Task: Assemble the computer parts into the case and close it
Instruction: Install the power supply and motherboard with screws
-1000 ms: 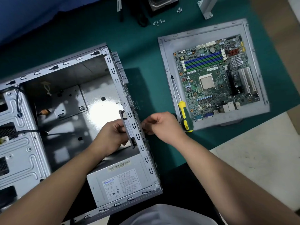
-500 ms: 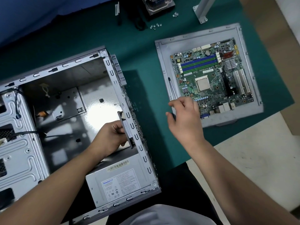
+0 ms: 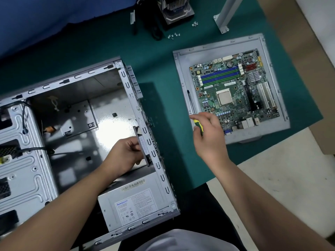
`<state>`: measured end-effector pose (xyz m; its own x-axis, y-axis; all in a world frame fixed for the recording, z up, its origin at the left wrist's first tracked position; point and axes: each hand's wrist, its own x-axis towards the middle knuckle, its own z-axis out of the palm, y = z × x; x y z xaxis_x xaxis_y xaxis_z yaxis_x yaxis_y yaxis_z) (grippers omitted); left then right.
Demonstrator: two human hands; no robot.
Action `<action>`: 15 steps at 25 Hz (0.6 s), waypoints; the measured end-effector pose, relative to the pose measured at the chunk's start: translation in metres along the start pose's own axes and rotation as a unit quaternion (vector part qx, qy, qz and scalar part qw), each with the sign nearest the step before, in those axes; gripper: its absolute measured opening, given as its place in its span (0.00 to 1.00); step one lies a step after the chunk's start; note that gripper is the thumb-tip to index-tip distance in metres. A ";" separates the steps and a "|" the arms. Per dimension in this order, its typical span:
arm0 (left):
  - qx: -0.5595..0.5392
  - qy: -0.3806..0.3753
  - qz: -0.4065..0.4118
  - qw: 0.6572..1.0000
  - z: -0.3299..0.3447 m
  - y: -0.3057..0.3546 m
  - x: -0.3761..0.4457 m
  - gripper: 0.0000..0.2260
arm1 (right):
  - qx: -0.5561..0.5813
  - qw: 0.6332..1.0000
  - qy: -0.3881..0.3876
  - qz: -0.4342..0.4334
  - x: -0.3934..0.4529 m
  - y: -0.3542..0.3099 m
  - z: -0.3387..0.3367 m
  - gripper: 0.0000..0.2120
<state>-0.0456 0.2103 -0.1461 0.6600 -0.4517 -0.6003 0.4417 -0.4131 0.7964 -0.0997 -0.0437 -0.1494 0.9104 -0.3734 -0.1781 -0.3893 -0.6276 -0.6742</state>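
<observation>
Work surface: green mat (image 3: 163, 57). Blue cloth (image 3: 45, 19) covers far left; brown cardboard (image 3: 293, 42) lies right; pale floor (image 3: 281, 178) near right.

A computer repair or assembly workbench: a green work mat (image 3: 163, 57) covers the table, with an opened metal case (image 3: 27, 178) at nine o'clock, a bare motherboard (image 3: 235, 95) on a removed side panel (image 3: 183, 73) at two o'clock, loose screws (image 3: 173, 35) and a heatsink fan (image 3: 176, 8) at twelve
</observation>
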 end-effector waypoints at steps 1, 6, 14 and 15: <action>0.001 0.000 0.000 1.000 0.000 -0.001 0.000 0.29 | 0.037 0.999 0.004 -0.006 -0.002 -0.004 0.000 0.17; 0.005 0.000 0.001 1.000 -0.001 -0.002 0.001 0.29 | 0.276 0.957 -0.082 0.045 -0.010 -0.021 0.002 0.11; -0.008 0.002 -0.002 1.000 0.000 -0.001 0.001 0.28 | 0.353 0.919 -0.174 0.015 -0.017 -0.030 -0.013 0.26; -0.007 0.002 -0.003 1.000 0.000 -0.001 0.001 0.28 | 0.382 0.910 -0.157 0.043 -0.016 -0.030 -0.014 0.23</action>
<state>-0.0456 0.2104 -0.1470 0.6606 -0.4457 -0.6041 0.4540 -0.4038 0.7943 -0.1046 -0.0286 -0.1160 0.9234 -0.1099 -0.3677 -0.3581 0.0980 -0.9285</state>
